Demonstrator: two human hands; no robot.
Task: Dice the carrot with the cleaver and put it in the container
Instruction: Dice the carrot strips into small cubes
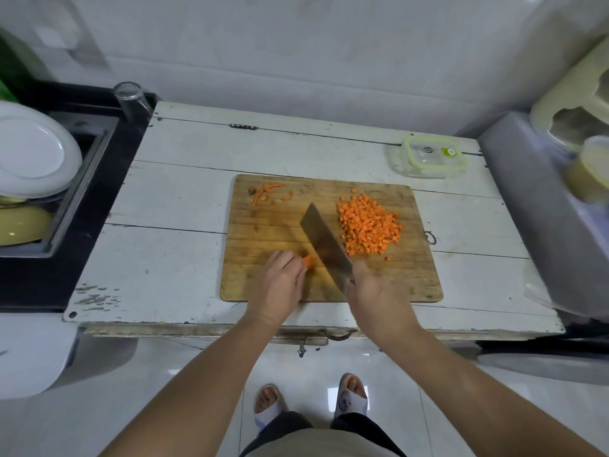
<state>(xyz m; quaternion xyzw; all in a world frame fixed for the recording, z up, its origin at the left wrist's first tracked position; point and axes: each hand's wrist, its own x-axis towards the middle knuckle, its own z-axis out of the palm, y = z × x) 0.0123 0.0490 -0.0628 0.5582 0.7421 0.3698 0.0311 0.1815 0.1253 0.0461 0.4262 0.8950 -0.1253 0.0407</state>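
Two hands on cutting board, left hand pinching carrot stub, right hand gripping cleaver, diced carrot pile beside blade

Even, soft indoor light, fairly bright, with faint shadows only. The cutting board sits sharp near the centre. Around it, wide-angle distortion bends the white worktop edges outward. Left and right of the board, the frame's margins smear into blur. Below the board, the glossy floor shows pale glare.
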